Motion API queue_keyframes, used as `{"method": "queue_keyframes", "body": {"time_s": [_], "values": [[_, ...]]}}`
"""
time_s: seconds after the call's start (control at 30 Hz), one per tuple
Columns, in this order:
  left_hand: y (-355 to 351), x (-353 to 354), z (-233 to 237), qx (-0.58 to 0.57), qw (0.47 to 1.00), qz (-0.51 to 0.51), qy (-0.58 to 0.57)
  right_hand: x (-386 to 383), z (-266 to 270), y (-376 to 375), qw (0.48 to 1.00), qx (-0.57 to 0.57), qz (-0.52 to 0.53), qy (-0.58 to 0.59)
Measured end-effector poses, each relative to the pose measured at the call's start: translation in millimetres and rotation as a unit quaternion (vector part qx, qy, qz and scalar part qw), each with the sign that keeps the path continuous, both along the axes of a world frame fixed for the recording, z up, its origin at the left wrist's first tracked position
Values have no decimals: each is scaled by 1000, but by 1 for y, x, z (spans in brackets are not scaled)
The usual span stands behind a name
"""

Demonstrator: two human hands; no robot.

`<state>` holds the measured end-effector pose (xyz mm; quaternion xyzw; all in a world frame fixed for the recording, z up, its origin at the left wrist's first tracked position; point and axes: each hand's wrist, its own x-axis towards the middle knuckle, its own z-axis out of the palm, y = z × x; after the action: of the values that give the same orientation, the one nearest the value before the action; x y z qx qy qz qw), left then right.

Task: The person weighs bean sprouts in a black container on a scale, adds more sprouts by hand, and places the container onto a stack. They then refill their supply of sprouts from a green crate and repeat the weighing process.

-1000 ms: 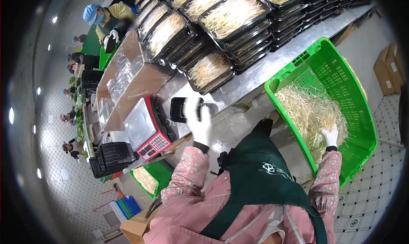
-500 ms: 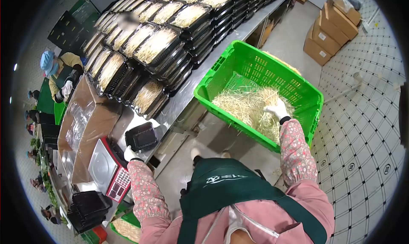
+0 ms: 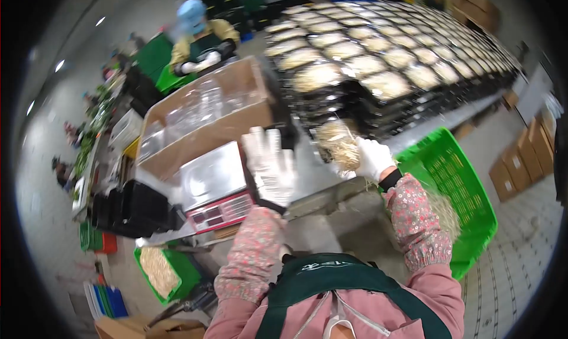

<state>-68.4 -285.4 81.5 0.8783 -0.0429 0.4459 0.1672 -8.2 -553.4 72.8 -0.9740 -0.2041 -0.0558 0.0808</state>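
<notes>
My right hand (image 3: 375, 159), in a white glove, is closed round a bundle of pale, straw-like strands (image 3: 348, 158) over the near edge of the steel table (image 3: 310, 182). The bundle overlaps a filled black tray at the front of the stacks. My left hand (image 3: 270, 168), also gloved in white, is held flat with its fingers stretched out, just right of the scale (image 3: 213, 182). Beyond its fingertips shows a black shape (image 3: 285, 133), partly hidden by the hand. The green crate (image 3: 473, 203) with more loose strands stands at right, partly behind my right sleeve.
Stacked black trays (image 3: 387, 85) of strands fill the table's back. A cardboard box (image 3: 204, 135) of clear plastic lids stands behind the scale, and empty black trays (image 3: 133, 211) lie left. A co-worker (image 3: 204, 43) stands beyond. A smaller green crate (image 3: 183, 274) sits low left.
The view has swung left. My right hand has come out of the green crate with a bundle of strands, over to the table. My left hand has left the empty black tray's edge and opened flat.
</notes>
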Motion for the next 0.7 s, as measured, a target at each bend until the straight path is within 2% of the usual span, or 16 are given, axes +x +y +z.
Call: {"method": "queue_keyframes", "body": {"time_s": [0.07,0.1,0.13,0.2,0.27,0.33,0.4,0.43,0.47,0.53,0.57,0.6,0.67,0.7], "values": [[14,-5,-4,88,994,26,67,10,4,85,996,-70,58,-6],[25,-9,-4,55,994,-9,92,18,-11,123,993,-48,103,-44],[40,-14,-3,48,988,5,144,16,-9,162,988,-31,145,-49],[90,-13,-35,-8,988,-6,156,12,-2,239,983,-23,173,-50],[147,-14,-73,-266,948,-74,156,7,7,301,966,26,253,-40],[194,-28,-87,-326,937,-41,114,1,3,352,947,80,307,-45],[234,-37,-98,-490,858,-120,94,2,-11,398,946,64,318,-17],[252,-43,-98,-518,838,-127,116,3,-16,416,940,54,337,-11],[276,-39,-122,-554,807,-139,149,5,-21,431,934,43,355,-4],[300,-41,-126,-445,871,-17,208,17,-54,457,925,40,379,1],[310,-40,-128,-225,944,117,208,21,-69,468,921,29,388,-2],[325,-35,-129,-121,974,115,153,25,-84,476,918,18,397,-5],[333,-35,-106,-57,987,28,146,24,-90,483,911,69,403,49],[333,-31,-106,-55,982,14,182,31,-103,487,914,65,399,39]]}}
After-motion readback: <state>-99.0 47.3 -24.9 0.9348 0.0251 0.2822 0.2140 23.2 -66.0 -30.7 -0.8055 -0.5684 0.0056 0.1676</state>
